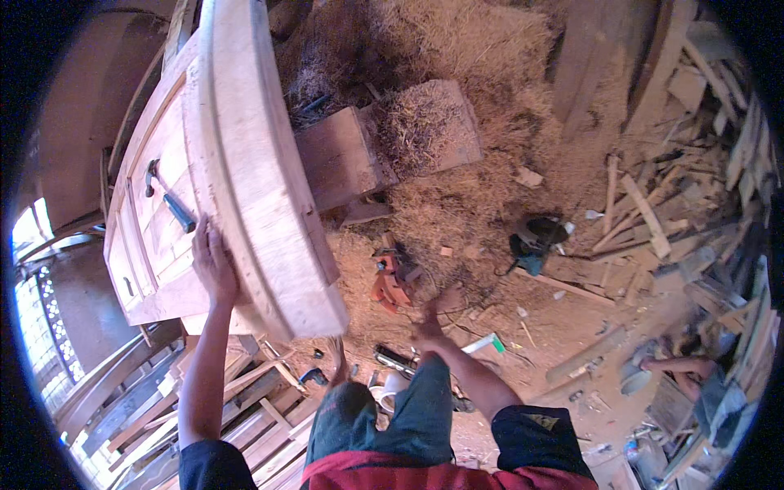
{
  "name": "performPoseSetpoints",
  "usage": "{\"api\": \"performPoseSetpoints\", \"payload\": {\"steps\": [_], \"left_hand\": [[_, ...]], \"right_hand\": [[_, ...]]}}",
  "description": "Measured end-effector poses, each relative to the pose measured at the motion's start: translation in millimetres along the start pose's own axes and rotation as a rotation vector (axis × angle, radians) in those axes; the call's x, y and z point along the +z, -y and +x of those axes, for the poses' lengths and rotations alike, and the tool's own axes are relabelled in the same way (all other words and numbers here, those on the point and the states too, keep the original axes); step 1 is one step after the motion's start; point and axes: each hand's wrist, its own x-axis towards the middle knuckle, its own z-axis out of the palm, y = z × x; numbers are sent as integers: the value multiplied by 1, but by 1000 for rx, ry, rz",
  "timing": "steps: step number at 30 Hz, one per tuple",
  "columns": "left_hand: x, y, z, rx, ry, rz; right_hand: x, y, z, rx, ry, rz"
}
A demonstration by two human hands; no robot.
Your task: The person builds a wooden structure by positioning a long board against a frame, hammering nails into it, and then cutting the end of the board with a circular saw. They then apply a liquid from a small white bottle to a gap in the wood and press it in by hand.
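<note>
Left hand (214,265): open grip, palm flat on wooden door (237,163), left of frame, steadying it.
Right hand (431,314): centre, blurred; grip unclear.

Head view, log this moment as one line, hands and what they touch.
left hand: flat on wooden door panel | right hand: free, over sawdust floor | hammer lying on panel

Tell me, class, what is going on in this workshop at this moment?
A person stands in a woodworking shop and steadies a large wooden door with the left hand, flat against its panelled face. The right hand is stretched out, open and empty, above the sawdust floor. A hammer lies on the door. An orange power tool sits in the shavings below, with offcuts piled to the right.
</note>
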Motion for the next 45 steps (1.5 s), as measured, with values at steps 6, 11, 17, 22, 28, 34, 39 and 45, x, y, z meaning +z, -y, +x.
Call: {"api": "performPoseSetpoints", "payload": {"steps": [6, 11, 17, 22, 28, 34, 39, 45], "left_hand": [[2, -55, 26, 65, 35, 141], [6, -71, 30, 37, 42, 117], [-24, -58, 34, -40, 139, 18], [-45, 4, 22, 272, 221, -328], [-146, 98, -3, 660, 581, -128], [-104, 135, -26, 746, 339, 114], [-121, 125, 4, 748, 550, -35], [-152, 123, 32, 664, 849, -433]], "right_hand": [[-167, 156, -65, 42, -48, 978], [-311, 266, -84, -82, -170, 1479], [-345, 366, -15, -1, -587, 1957], [-357, 391, 20, 107, -738, 2140], [-370, 394, 20, 28, -1136, 2078], [-380, 431, 26, 234, -1211, 1957], [-396, 450, 0, 117, -1421, 1710], [-467, 527, -56, 100, -1376, 1614]]}}
